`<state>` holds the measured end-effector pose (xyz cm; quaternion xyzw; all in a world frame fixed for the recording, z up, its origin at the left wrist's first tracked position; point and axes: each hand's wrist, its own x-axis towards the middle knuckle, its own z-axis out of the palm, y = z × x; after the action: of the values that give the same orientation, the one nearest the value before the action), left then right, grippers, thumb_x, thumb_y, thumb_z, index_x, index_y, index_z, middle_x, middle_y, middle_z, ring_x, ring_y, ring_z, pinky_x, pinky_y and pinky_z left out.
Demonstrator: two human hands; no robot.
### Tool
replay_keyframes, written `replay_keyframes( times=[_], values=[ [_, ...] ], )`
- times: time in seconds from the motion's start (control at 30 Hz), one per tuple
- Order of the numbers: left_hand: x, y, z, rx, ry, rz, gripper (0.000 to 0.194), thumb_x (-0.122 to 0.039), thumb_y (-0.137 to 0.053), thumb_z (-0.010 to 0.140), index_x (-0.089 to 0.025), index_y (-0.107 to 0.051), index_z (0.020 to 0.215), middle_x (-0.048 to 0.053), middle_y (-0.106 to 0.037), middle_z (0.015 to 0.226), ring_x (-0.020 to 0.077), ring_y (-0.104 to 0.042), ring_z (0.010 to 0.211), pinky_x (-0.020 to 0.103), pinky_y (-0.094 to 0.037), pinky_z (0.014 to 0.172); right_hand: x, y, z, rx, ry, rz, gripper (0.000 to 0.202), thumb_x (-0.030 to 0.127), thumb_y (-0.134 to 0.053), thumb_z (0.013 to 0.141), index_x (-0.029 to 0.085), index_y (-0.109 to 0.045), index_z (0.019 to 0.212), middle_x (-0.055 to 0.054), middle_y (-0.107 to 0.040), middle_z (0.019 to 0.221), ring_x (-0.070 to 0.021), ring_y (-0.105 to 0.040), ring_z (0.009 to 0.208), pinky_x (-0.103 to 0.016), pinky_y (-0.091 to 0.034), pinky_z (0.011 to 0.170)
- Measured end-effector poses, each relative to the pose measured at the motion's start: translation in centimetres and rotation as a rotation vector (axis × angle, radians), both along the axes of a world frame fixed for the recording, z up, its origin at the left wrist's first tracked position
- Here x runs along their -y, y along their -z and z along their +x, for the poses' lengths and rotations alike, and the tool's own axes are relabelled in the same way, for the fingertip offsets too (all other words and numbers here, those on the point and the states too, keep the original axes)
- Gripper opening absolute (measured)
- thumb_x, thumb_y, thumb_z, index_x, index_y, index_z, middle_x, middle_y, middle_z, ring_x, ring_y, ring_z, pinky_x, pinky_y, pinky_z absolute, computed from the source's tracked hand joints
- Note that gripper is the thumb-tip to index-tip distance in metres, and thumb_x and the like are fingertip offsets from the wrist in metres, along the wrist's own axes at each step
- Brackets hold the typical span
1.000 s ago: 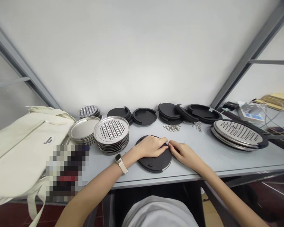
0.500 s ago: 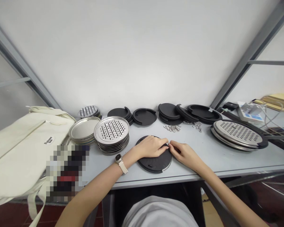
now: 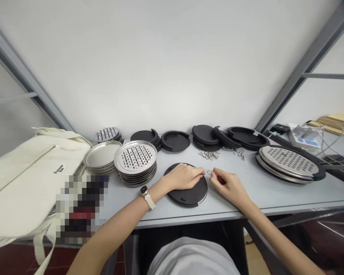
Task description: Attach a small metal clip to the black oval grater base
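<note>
A black round plastic base (image 3: 196, 196) with a raised rim lies near the table's front edge. Across its top rests my left hand (image 3: 185, 176), closed at its right rim, with a watch at the wrist. My right hand (image 3: 225, 183) is just right of the base, thumb and fingers pinched on a small metal wire hook (image 3: 209, 172). The hook's loop sticks out toward the base, apart from it; its other end is hidden in my fingers. Behind the hands lies a pile of similar wire hooks (image 3: 208, 155), with more hooks (image 3: 239, 153) to its right.
Left stand a stack of round metal grater plates (image 3: 136, 158), plain metal discs (image 3: 101, 154) and a cream bag (image 3: 23, 187). Along the wall are several black round bases (image 3: 175, 141). Assembled graters (image 3: 289, 160) are piled right, near a white device (image 3: 304, 137).
My right hand has drawn back to the right from the base's rim, with the wire hook's loop now showing at its fingertips. My left hand stays on the base, its thumb tucked in.
</note>
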<state>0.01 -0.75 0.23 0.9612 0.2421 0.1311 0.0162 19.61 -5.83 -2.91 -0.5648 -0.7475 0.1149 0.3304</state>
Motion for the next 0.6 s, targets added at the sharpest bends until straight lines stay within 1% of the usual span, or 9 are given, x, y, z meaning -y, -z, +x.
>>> replay_keyframes(
  times=[0.07,0.13,0.23,0.37,0.47,0.6],
  values=[
    [-0.06,0.03,-0.04,-0.003,-0.002,0.007,0.018,-0.024,-0.039,0.094,-0.021,-0.051,0.106,0.0,-0.069,0.087,0.0171,-0.066,0.074,0.026,-0.041,0.061,-0.09,-0.04,0.14,-0.05,0.034,0.008,0.029,0.031,-0.041,0.089,0.021,-0.03,0.063,0.007,-0.03,0.055,-0.0089,-0.032,0.051,-0.02,-0.03,0.052],
    [-0.02,0.03,-0.03,-0.005,-0.004,0.021,0.017,-0.024,-0.039,0.094,-0.02,-0.051,0.105,0.0,-0.069,0.085,0.0167,-0.065,0.072,0.026,-0.041,0.06,-0.21,-0.06,0.18,-0.076,0.033,-0.006,0.03,0.032,-0.038,0.091,0.021,-0.03,0.064,0.007,-0.03,0.056,-0.0093,-0.032,0.052,-0.021,-0.029,0.053],
    [0.17,0.04,0.02,-0.029,0.002,0.085,0.015,-0.024,-0.039,0.093,-0.019,-0.052,0.1,0.001,-0.068,0.081,0.0168,-0.065,0.069,0.026,-0.04,0.057,-0.4,-0.01,0.06,-0.07,-0.018,-0.052,0.029,0.034,-0.037,0.093,0.022,-0.032,0.067,0.007,-0.032,0.056,-0.0096,-0.034,0.051,-0.021,-0.029,0.053],
    [0.36,0.15,0.07,-0.077,0.078,0.208,0.016,-0.023,-0.038,0.093,-0.016,-0.051,0.099,0.003,-0.066,0.079,0.0186,-0.064,0.068,0.028,-0.041,0.056,-0.55,0.09,-0.15,-0.03,-0.098,-0.117,0.026,0.034,-0.035,0.094,0.022,-0.035,0.071,0.006,-0.038,0.056,-0.0108,-0.039,0.05,-0.022,-0.03,0.053],
    [0.39,0.16,0.02,-0.066,0.091,0.214,0.016,-0.023,-0.038,0.093,-0.016,-0.051,0.099,0.004,-0.065,0.081,0.018,-0.064,0.067,0.028,-0.043,0.057,-0.56,0.18,-0.18,0.012,-0.145,-0.14,0.025,0.034,-0.035,0.094,0.023,-0.035,0.071,0.006,-0.042,0.057,-0.0117,-0.042,0.05,-0.023,-0.031,0.053],
    [0.52,-0.05,-0.02,-0.051,0.097,0.194,0.014,-0.022,-0.038,0.092,-0.016,-0.05,0.098,0.004,-0.065,0.081,0.0175,-0.063,0.068,0.027,-0.042,0.057,-0.54,0.3,-0.1,0.028,-0.152,-0.133,0.024,0.034,-0.034,0.094,0.023,-0.035,0.072,0.005,-0.044,0.058,-0.0127,-0.044,0.051,-0.023,-0.032,0.053]
  ],
)
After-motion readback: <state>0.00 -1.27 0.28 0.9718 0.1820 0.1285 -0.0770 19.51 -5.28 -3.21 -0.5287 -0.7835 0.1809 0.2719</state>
